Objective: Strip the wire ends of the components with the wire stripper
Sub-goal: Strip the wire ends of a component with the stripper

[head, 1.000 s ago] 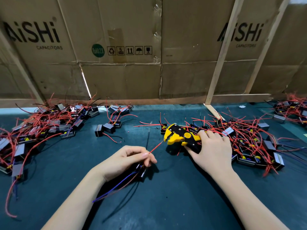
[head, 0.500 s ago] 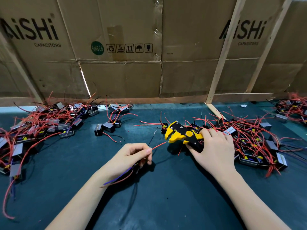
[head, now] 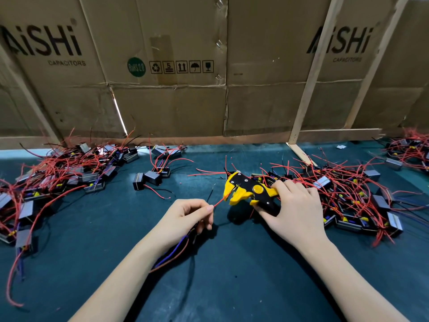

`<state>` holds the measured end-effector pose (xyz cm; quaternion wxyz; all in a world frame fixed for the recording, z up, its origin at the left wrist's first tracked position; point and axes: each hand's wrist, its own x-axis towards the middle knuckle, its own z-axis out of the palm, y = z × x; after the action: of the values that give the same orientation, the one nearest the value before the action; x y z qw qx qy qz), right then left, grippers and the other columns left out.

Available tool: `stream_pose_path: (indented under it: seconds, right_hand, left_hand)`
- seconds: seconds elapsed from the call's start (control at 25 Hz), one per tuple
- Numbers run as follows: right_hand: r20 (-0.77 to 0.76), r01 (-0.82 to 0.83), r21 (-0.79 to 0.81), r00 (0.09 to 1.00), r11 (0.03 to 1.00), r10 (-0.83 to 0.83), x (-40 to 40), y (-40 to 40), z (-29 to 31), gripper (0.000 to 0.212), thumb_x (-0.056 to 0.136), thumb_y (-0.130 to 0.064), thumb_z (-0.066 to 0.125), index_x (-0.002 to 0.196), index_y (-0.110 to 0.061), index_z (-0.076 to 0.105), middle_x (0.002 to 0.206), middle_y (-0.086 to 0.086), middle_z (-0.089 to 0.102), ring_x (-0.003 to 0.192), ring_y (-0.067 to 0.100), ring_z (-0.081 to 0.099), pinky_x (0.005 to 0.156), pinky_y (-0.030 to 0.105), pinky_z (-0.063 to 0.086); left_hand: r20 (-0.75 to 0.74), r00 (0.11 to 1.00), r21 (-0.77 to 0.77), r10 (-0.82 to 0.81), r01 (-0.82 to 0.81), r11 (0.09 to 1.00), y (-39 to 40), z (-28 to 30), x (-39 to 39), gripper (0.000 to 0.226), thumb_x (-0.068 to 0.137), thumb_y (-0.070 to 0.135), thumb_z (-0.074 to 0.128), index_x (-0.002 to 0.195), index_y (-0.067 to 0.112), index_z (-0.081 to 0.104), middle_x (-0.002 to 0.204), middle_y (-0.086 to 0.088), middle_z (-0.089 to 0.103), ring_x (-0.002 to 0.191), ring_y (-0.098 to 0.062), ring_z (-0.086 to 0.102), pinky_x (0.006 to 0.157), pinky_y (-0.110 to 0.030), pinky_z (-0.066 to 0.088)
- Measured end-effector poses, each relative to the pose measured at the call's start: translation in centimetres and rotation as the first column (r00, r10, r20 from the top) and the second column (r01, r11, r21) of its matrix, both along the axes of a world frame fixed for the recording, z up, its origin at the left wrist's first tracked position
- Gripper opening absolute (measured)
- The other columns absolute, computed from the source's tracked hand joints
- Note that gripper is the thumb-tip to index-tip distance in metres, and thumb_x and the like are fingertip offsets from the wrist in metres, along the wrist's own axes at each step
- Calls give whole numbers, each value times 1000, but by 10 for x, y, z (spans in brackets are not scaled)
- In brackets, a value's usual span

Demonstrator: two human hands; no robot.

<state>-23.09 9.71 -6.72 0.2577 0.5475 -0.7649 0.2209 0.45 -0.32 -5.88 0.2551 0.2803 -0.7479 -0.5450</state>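
My right hand (head: 294,212) grips the handles of a yellow and black wire stripper (head: 248,191), its jaws pointing left. My left hand (head: 185,219) pinches a thin red wire (head: 219,201) between thumb and forefinger, and the wire's tip lies in the stripper's jaws. The rest of that component is mostly hidden under my left palm; its blue and brown wires (head: 173,254) trail back beside my wrist.
Piles of small grey and black components with red wires lie on the dark green mat at left (head: 58,173), right (head: 348,198) and far right (head: 408,152). A few loose ones (head: 151,177) sit mid-table. Cardboard sheets (head: 162,66) and wooden slats (head: 311,73) wall off the back.
My left hand has lifted and brought the red wire's end up to the stripper's jaws. My right hand raised the stripper slightly and kept hold of it.
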Motion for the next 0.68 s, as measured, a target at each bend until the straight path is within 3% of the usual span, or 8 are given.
stream_pose_path:
  seconds: [0.36,0.68]
  right_hand:
    - [-27,-7,-25,1000,1000,6,1,0,3,49,70,-60,74,85,-14,64,77,0,63,75,29,61,69,38,36]
    - [-34,-12,-34,999,999,11,0,3,7,45,56,-48,89,56,-16,58,49,2,55,46,30,57,49,26,32]
  left_hand:
    - [41,999,-26,18,-17,1000,0,1,-2,38,98,16,55,61,18,62,60,-1,63,52,-10,50,56,-16,42]
    - [62,998,-52,-11,14,999,2,3,-2,38,98,17,56,61,19,62,61,0,63,55,-10,50,58,-17,43]
